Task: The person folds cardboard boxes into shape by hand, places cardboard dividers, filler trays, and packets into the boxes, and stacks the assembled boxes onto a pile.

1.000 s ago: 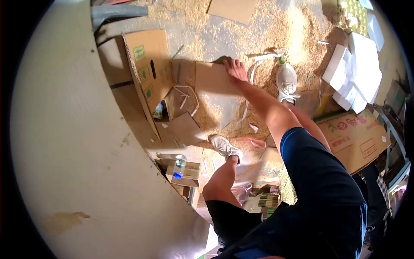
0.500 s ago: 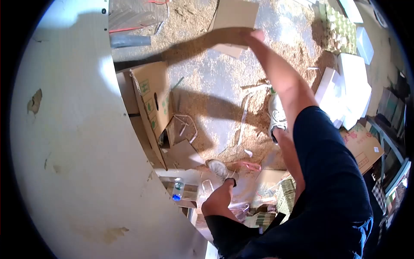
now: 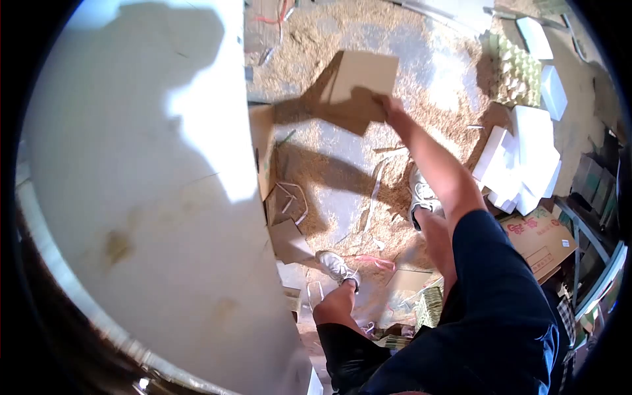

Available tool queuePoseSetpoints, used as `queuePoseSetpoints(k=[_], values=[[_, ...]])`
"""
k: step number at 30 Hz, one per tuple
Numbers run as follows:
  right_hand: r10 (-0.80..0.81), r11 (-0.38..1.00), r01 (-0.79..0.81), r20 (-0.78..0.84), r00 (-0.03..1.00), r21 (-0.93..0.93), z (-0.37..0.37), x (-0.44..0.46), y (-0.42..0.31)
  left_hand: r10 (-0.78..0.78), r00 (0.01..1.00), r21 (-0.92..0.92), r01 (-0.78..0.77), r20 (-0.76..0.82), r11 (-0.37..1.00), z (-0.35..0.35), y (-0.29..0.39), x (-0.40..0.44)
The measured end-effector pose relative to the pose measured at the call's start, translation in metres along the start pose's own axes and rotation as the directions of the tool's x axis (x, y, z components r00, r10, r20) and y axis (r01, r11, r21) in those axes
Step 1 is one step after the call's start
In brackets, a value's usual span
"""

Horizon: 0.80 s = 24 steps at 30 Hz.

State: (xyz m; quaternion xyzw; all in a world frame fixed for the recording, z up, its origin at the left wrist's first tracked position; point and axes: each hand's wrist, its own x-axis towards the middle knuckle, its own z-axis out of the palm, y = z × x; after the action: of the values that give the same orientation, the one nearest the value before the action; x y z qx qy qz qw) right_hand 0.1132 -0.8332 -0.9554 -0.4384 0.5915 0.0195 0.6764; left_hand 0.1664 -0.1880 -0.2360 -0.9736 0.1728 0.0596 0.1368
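My right hand (image 3: 390,107) reaches out over the floor, its fingers closed on the lower right edge of some flat brown cardboard (image 3: 372,69). A second layer or flap of cardboard shows beneath it, and the shadow of my arm falls across it. My left hand is out of view. A large whitish panel (image 3: 164,263) with brown stains fills the left side, close to me. Part of an open cardboard box (image 3: 262,148) shows behind its edge.
Sawdust-like litter (image 3: 316,39) covers much of the floor. To the right are egg trays (image 3: 517,69), white foam blocks (image 3: 532,151) and a printed cardboard box (image 3: 540,240). A white strap (image 3: 376,187) and red plastic (image 3: 376,262) lie near my shoes (image 3: 339,268).
My right hand has drawn the cardboard closer to me. The view has shifted, and the whitish panel now covers more of the open box and hides the plastic bottle.
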Motion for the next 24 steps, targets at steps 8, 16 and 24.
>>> queuePoseSetpoints(k=[8, 16, 24], values=[[0.352, 0.886, -0.434, 0.374, 0.858, 0.162, -0.097, -0.253, -0.015, -0.022, 0.998, -0.092, 0.016, -0.064, 0.996, -0.037, -0.011, -0.033], [0.106, 0.821, -0.420, 0.619, 0.778, 0.387, -0.134, -0.480, -0.122, -0.059, 0.992, -0.248, 0.030, -0.111, 0.968, -0.037, -0.024, -0.044], [-0.265, 0.959, 0.158, 0.542, 0.798, 0.236, -0.051, -0.618, -0.352, -0.126, 0.985, -0.319, 0.083, -0.116, 0.944, -0.041, -0.037, -0.044]])
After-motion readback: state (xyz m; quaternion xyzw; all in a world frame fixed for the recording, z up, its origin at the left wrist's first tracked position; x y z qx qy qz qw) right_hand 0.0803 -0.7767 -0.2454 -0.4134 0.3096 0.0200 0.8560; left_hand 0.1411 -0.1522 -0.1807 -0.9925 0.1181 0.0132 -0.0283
